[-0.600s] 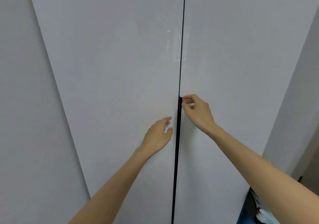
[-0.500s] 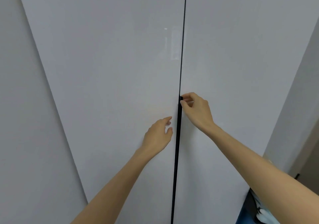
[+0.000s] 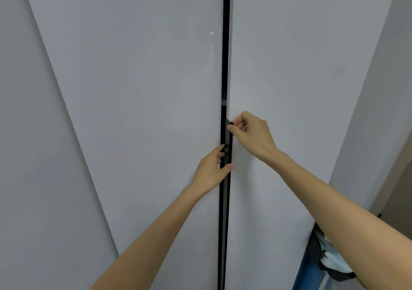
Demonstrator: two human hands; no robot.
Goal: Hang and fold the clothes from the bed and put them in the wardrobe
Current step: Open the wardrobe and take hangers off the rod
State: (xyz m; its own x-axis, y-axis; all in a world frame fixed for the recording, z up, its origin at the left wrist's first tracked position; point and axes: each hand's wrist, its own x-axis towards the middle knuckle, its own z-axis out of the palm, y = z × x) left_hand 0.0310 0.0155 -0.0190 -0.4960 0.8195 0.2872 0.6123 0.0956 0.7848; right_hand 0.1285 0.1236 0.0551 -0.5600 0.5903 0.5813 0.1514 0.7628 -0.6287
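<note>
Blue surface (image 3: 304, 276) in the lower right corner, crumpled dark and pale clothes (image 3: 332, 260) on it, mostly cut off.

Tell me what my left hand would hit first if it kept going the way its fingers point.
Probably the black handle strip in the gap between the two pale grey wardrobe doors. Your left hand has its fingertips at it, though depth there is unclear.

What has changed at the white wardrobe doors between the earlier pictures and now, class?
The left hand moved right to the dark gap and now hooks its fingers round the edge of the left glossy white wardrobe door. The gap looks wider. The right hand still pinches the edge of the right white door.
</note>
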